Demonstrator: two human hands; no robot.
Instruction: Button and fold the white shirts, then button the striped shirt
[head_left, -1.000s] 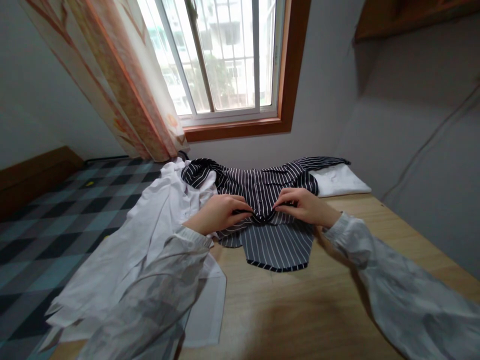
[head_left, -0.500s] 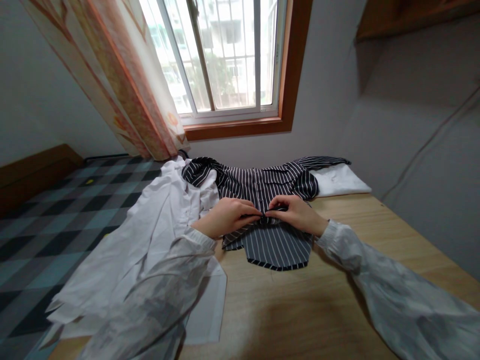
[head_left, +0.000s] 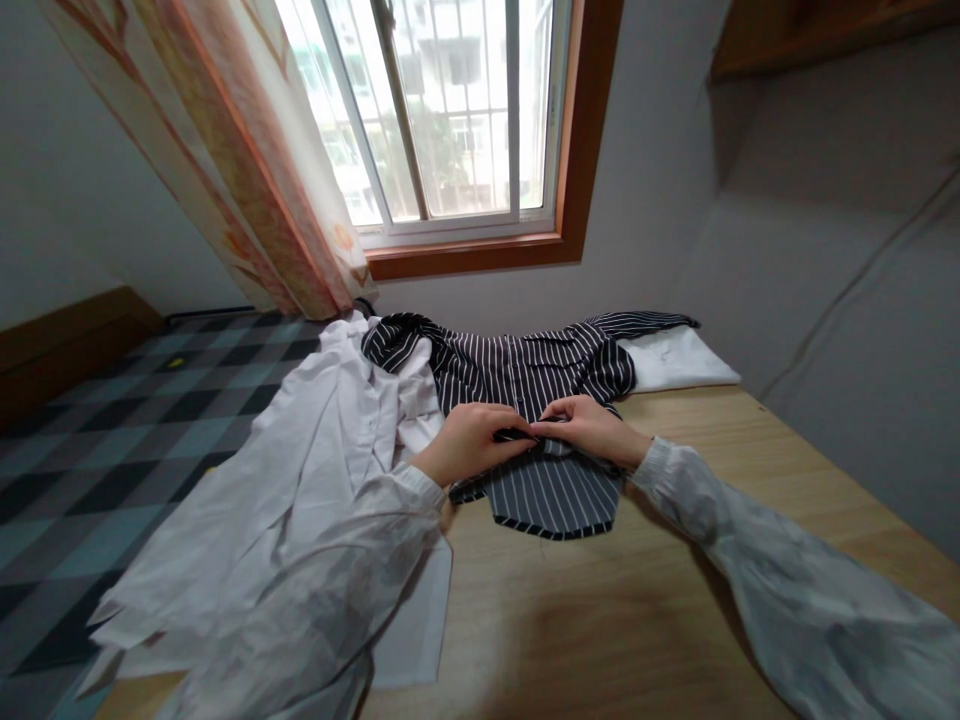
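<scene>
**Hands closing in at the shirt's front**

Shirt (head_left: 525, 400), dark with white stripes, lies spread on the tabletop (head_left: 600, 620) under the window. Since a second ago both hands have drawn together at its front opening: the left hand (head_left: 469, 445) and right hand (head_left: 589, 428) now meet fingertip to fingertip, each pinching a fabric edge. Probably a button, but the fingers hide it. A white shirt (head_left: 300, 480) lies just left, overlapping.
</scene>
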